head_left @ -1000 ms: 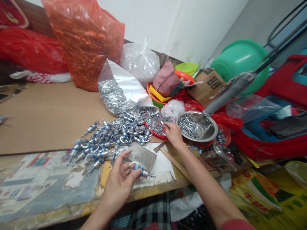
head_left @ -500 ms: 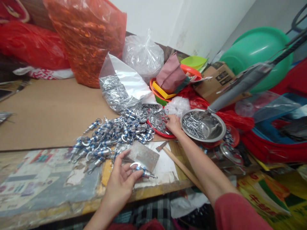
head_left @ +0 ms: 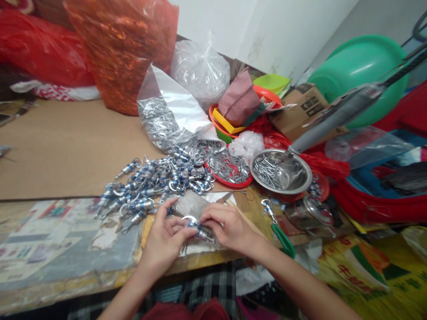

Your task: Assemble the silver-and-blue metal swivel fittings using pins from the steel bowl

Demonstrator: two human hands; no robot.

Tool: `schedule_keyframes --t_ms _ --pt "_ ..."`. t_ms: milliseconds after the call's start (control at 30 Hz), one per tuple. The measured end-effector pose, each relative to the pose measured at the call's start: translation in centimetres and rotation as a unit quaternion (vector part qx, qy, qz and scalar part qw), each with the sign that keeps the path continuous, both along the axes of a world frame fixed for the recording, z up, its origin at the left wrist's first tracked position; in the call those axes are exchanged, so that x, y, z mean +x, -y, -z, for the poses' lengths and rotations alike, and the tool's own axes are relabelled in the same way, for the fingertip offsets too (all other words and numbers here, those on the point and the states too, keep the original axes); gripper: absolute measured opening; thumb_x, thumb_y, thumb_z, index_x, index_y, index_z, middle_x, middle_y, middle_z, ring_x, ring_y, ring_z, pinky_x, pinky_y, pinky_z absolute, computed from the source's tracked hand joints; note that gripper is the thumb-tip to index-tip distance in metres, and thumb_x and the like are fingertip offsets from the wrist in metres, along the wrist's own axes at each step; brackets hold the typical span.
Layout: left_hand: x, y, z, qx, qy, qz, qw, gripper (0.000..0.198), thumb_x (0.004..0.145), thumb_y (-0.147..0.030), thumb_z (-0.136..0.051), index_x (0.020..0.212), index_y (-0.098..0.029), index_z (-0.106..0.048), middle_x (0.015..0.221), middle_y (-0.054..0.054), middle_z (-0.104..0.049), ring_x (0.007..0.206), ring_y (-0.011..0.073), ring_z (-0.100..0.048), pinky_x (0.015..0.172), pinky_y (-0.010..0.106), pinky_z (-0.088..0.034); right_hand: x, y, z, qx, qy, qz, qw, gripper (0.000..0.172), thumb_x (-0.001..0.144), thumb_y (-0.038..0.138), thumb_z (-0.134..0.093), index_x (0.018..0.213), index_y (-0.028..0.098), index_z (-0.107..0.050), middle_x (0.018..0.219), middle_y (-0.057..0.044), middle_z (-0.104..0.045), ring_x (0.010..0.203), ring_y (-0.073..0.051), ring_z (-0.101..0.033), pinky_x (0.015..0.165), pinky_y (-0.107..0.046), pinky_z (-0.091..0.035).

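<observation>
Low over the bench's front edge, my left hand [head_left: 163, 242] grips a silver anchor bolt [head_left: 203, 234] with a blue band and a curved hook, between thumb and fingers. My right hand [head_left: 233, 226] is closed in a pinch against the bolt's upper side; whatever its fingertips hold is hidden. Behind both hands lies a flat grey metal block [head_left: 191, 205] on white paper. Farther back and left spreads a heap of similar anchor bolts [head_left: 156, 178]. Beyond my right hand sits a red dish [head_left: 233, 184] of small metal pieces.
A steel bowl [head_left: 305, 184] of metal pins stands right of the dish. An opened bag [head_left: 156, 120] of metal parts leans behind the heap. Green-handled pliers [head_left: 283, 240] lie at the right front edge. A wooden handle [head_left: 248, 218] is partly covered by my right arm.
My right hand has come back from the red dish to the anchor bolt in my left hand. My left hand keeps its grip. The green handle is now uncovered.
</observation>
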State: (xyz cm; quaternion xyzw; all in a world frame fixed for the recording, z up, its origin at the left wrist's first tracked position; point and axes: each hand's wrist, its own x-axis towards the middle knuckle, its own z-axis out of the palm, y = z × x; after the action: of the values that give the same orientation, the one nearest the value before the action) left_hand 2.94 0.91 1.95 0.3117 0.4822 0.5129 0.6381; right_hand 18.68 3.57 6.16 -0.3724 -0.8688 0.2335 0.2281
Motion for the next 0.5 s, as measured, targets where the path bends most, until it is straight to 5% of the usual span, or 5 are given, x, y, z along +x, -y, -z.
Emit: schedule_keyframes --t_ms 133,367,500 --pt "0.1 0.2 -0.1 0.01 0.002 -0.005 1.0 0.073 0.055 -0.013 -0.07 0.116 -0.019 -0.031 0.057 -0.006 -0.06 0.055 0.0133 -0.061 0.057 0.026 -0.052 -0.2 -0.5 -0.2 0.015 0.02 -0.012 1.0 0.019 0.075 0.007 -0.048 0.081 0.015 -0.065 0.076 -0.006 -0.064 0.071 -0.015 -0.058 0.065 -0.025 -0.046" --pt "0.2 0.3 0.0 0.011 0.012 -0.018 1.0 0.071 0.054 -0.012 -0.07 0.115 -0.019 -0.033 0.056 -0.007 -0.058 0.054 0.011 -0.059 0.054 0.022 -0.051 -2.0 1.0 0.9 -0.041 -0.098 0.161 0.981 0.015 0.074 0.014 -0.053 0.08 0.015 -0.066 0.068 -0.003 -0.062 0.062 -0.013 -0.055 0.058 -0.023 -0.043" --pt "0.1 0.2 -0.1 0.012 0.004 -0.018 1.0 0.072 0.053 -0.012 -0.07 0.115 -0.017 -0.034 0.056 -0.006 -0.06 0.055 0.011 -0.06 0.055 0.021 -0.051 -2.6 1.4 1.2 -0.079 -0.034 0.156 0.984 0.025 0.076 0.011 -0.046 0.096 0.018 -0.06 0.072 -0.001 -0.06 0.064 -0.012 -0.053 0.059 -0.022 -0.039"
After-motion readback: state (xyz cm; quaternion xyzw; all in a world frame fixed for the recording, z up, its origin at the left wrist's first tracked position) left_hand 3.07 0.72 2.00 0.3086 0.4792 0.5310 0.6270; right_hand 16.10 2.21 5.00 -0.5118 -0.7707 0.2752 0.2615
